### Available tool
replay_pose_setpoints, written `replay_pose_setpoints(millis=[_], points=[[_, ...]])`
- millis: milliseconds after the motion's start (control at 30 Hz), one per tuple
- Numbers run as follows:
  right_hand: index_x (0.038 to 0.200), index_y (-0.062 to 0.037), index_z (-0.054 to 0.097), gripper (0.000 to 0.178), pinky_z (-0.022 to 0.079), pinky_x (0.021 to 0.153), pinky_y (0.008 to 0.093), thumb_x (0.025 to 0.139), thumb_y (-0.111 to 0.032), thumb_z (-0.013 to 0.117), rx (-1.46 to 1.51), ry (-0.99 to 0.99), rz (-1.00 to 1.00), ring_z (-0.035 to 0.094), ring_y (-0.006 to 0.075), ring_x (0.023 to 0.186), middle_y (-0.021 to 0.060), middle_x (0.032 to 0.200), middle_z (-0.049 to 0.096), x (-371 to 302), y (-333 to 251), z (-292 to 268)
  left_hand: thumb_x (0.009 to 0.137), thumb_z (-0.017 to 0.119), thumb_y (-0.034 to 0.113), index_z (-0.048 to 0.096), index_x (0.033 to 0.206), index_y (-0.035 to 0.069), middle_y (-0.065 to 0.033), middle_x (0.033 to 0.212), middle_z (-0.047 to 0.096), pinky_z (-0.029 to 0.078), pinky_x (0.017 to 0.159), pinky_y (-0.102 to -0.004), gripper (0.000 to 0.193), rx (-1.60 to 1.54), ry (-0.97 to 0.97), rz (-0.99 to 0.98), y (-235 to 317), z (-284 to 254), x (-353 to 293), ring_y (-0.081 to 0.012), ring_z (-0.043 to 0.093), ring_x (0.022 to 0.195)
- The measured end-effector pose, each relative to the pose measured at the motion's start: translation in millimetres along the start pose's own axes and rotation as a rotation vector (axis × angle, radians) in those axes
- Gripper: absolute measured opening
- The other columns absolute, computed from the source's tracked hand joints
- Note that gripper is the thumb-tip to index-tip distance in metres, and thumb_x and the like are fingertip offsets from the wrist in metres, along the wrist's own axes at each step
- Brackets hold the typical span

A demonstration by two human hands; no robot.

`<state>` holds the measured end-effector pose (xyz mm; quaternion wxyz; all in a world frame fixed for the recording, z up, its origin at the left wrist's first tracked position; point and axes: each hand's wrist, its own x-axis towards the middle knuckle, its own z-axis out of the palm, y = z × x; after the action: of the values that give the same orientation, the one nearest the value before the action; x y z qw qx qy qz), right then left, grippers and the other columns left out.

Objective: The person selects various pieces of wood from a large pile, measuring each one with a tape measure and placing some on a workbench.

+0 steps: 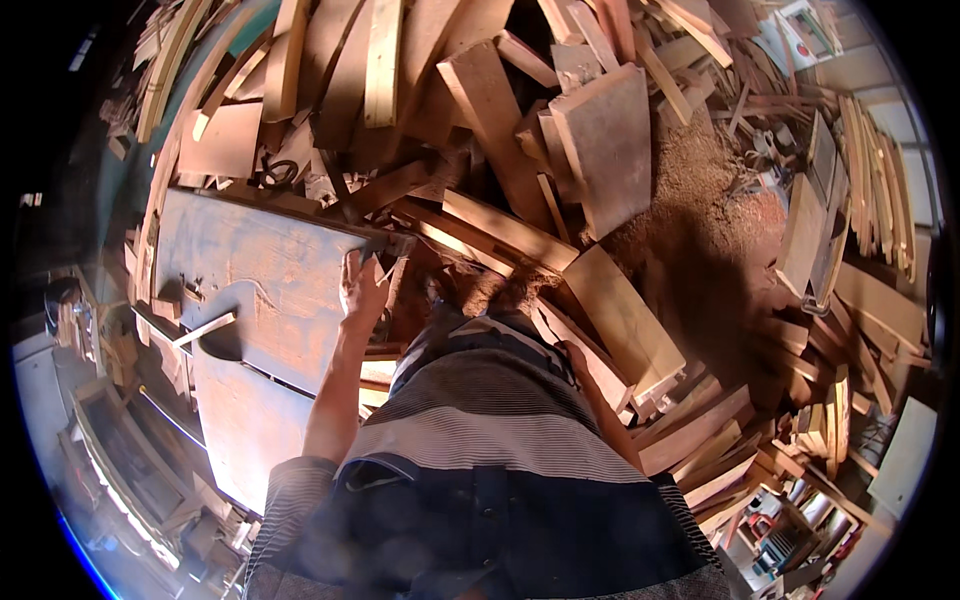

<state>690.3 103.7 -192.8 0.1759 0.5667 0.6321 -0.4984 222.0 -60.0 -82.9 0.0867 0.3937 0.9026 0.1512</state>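
My left hand [362,288] is at the right edge of a grey, dust-streaked machine table [290,255]. Its fingers look spread, resting on or just over the corner, and a thin pale sliver shows by the fingertips. I cannot tell whether they touch that sliver. A short light wood strip [206,329] lies across a dark rounded part [222,343] of the table. My right hand [572,358] hangs low beside my thigh, close to a wide wooden beam [622,318]. Its fingers are mostly hidden.
Boards and offcuts pile up ahead, among them a broad upright block [605,145]. Sawdust [705,175] heaps at the right, near a wooden frame with a metal fitting [815,300]. Loose planks [700,430] lie at my right side. Long sticks [875,185] lean by the wall.
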Motion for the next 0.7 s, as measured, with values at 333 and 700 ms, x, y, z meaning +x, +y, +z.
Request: replay_pose_setpoints(millis=[333, 700], points=[[0.116, -0.0033, 0.071, 0.057, 0.053, 0.091, 0.0439, 0.082, -0.050, 0.068, 0.018, -0.015, 0.032, 0.069, 0.0385, 0.107, 0.0234, 0.110, 0.073, -12, 37, -4, 0.074, 0.079, 0.036, 0.064, 0.129, 0.004, -0.0199, 0.155, 0.039, 0.044, 0.107, -0.0491, 0.065, 0.077, -0.205, -0.239, 19, 1, 14, -0.0394, 0.048, 0.135], [0.105, -0.0014, 0.074, 0.055, 0.055, 0.083, 0.0444, 0.079, -0.050, 0.067, 0.023, -0.007, -0.007, 0.073, 0.0344, 0.096, 0.0204, 0.097, 0.075, 22, 81, 6, 0.071, 0.078, 0.026, 0.066, 0.122, 0.002, -0.0231, 0.148, 0.041, 0.043, 0.108, -0.0492, 0.058, -0.047, -0.065, -0.212, 14, 12, 16, -0.0424, 0.044, 0.135]])
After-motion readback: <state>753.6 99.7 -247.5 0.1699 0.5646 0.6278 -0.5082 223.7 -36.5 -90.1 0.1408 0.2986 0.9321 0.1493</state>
